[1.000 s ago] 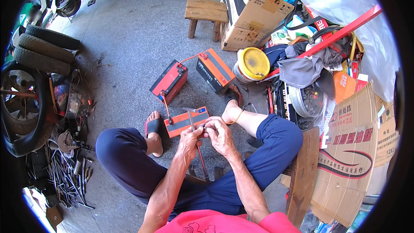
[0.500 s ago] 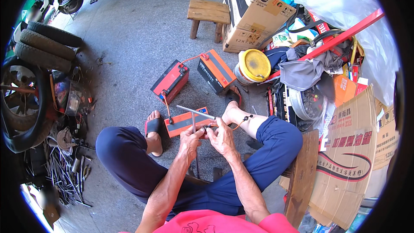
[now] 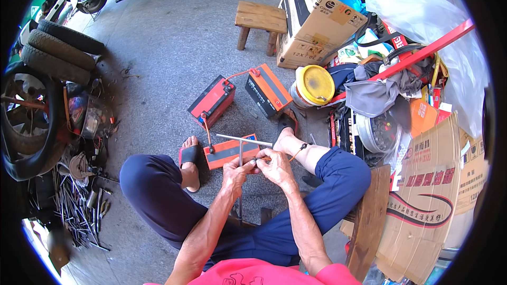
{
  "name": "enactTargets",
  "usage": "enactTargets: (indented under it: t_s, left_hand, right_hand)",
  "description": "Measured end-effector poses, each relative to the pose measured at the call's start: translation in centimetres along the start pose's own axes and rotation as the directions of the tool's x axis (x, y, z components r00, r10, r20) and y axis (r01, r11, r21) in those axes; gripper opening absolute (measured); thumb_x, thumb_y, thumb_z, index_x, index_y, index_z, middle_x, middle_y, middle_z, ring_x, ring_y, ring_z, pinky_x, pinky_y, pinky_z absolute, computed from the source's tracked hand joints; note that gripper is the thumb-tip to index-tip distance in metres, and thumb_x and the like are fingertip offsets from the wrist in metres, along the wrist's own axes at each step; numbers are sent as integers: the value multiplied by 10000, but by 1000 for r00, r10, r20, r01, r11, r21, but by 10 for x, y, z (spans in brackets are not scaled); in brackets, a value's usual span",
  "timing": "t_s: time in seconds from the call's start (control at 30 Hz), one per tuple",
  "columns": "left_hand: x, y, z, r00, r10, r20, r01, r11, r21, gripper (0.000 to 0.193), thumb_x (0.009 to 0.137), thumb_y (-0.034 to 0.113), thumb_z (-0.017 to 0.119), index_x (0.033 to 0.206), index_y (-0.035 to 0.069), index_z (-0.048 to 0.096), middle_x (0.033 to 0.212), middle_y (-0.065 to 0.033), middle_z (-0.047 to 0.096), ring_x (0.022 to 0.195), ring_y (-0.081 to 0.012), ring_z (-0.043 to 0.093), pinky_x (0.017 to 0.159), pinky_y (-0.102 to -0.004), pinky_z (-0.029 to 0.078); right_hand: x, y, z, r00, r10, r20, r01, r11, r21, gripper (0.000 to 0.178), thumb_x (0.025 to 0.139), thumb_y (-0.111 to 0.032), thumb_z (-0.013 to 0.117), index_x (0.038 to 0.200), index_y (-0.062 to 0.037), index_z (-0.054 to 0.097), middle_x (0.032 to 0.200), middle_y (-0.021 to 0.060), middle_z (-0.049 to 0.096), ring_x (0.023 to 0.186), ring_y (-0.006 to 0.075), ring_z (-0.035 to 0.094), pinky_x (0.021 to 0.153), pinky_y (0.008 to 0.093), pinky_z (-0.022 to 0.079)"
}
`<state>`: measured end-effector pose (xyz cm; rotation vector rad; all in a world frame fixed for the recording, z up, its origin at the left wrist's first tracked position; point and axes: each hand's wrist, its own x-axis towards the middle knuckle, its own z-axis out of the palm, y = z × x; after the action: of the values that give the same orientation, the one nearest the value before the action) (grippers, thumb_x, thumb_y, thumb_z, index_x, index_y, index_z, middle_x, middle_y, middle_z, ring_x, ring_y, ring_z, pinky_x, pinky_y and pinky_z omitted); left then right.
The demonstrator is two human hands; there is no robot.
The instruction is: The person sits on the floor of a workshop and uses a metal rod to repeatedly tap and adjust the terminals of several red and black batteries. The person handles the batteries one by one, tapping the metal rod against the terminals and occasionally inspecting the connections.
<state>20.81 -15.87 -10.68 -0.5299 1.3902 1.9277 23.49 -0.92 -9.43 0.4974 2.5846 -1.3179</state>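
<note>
My left hand (image 3: 234, 174) is closed around the shaft of a metal T-handle wrench (image 3: 241, 150), whose crossbar lies above the fingers while the shaft runs down between my legs. Fingers of my right hand (image 3: 278, 170) pinch a short orange cable (image 3: 294, 156); its dark far end sticks out to the right. Both hands' fingertips meet around the cable's near end, which they mostly hide. Just beyond them lies an orange-topped battery (image 3: 224, 154). A red-topped battery (image 3: 211, 100) and another orange-topped battery (image 3: 268, 92) stand farther off, the batteries linked by orange cables.
A yellow-lidded bucket (image 3: 315, 85), a wooden stool (image 3: 261, 17) and a cardboard box (image 3: 322, 26) stand ahead to the right. Stacked tyres (image 3: 60, 53) and scattered metal tools (image 3: 87, 211) lie at left. Flattened cardboard (image 3: 422, 200) leans beside the wooden bench (image 3: 369, 216).
The T-handle wrench has turned in my left hand, so its crossbar slants less. My fingertips have shifted slightly around the cable end. The whole view has moved a little.
</note>
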Motion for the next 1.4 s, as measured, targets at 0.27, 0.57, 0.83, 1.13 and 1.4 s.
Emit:
enactTargets:
  t_s: [0.27,0.57,0.83,1.13,1.4]
  left_hand:
    - [0,-7,-4,998,59,23,-57,995,-80,226,865,-23,628,1081,-34,693,917,-98,728,675,-144,669,618,-285,562]
    - [18,-30,-11,999,1,41,6,989,-151,215,910,170,688,1080,41,711,917,-50,730,748,-128,696,598,-224,443]
    - [22,-33,-10,994,-86,67,97,978,-186,196,892,169,713,1054,58,709,887,-34,723,703,-77,669,469,-204,334]
    - [27,-44,-19,987,110,120,-85,977,-194,209,896,58,669,1098,9,693,990,-55,706,857,-154,670,795,-304,548]
    - [3,-15,1,999,-28,-44,21,988,-152,156,874,58,657,1018,54,717,863,-33,728,699,-104,690,459,-192,355]
  right_hand:
    - [-7,-41,-12,996,-14,83,40,946,-320,275,832,-261,675,1052,-97,691,911,135,706,832,302,684,738,423,531]
    - [-14,-37,0,974,-220,-54,195,936,-294,242,787,-119,671,1005,-15,653,920,163,683,868,333,663,789,438,513]
    - [-12,-13,9,944,-275,-184,218,936,-277,244,769,-74,688,993,16,650,849,177,689,639,260,661,643,370,528]
    - [-3,-24,11,993,-106,-57,95,981,-168,140,796,-130,657,912,-82,721,924,148,696,926,334,647,834,443,505]
    - [6,-5,9,999,-8,42,12,995,-104,209,850,-153,597,1003,-36,677,985,210,676,948,376,645,849,467,499]
